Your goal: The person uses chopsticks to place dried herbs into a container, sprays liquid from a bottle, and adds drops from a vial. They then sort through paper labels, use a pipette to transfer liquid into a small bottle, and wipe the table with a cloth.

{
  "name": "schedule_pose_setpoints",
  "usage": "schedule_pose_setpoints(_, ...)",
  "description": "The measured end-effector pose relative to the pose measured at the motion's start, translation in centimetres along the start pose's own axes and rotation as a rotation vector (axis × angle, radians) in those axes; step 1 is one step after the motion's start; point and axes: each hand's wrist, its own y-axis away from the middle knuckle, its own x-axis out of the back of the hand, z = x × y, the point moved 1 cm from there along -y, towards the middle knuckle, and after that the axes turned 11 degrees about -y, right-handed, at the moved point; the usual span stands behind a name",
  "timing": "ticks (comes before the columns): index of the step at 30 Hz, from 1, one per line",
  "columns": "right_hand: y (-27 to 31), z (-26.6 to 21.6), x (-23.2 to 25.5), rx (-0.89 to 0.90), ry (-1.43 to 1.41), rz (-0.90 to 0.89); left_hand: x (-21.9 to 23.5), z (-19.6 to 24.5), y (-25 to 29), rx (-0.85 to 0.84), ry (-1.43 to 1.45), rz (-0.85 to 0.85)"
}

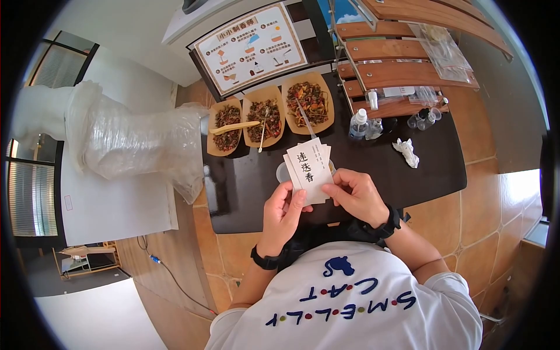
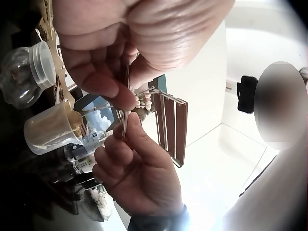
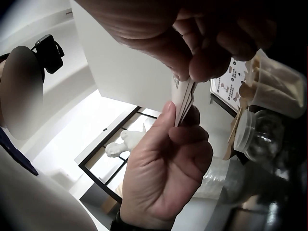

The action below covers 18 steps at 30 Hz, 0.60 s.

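A small stack of white cards (image 1: 311, 169), the top one printed with large black characters, is held over the near part of the dark table. My left hand (image 1: 282, 218) pinches the cards at their lower left, thumb on the front. On the right edge, my right hand (image 1: 360, 199) pinches them between thumb and fingers. Seen edge-on in the left wrist view, the cards (image 2: 126, 120) lie between both hands' fingertips. The right wrist view shows the cards (image 3: 183, 101) slightly fanned. Partly hidden behind them is a clear round container (image 1: 283, 173).
Three paper trays (image 1: 224, 146) of dried plant mix, with utensils on them, line the far side of the dark table (image 1: 245, 204). Small bottles (image 1: 358, 124) and a crumpled tissue (image 1: 406, 153) are at the right. A printed board (image 1: 251, 49) and slatted wooden shelves (image 1: 396, 73) stand behind.
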Motion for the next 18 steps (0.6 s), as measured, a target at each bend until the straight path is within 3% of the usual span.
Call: schedule_pose_setpoints(18, -0.14, 0.4, 0.69, 0.036, 0.023, 0.049, 0.16, 0.21, -0.16, -0.011, 0.011, 0.021)
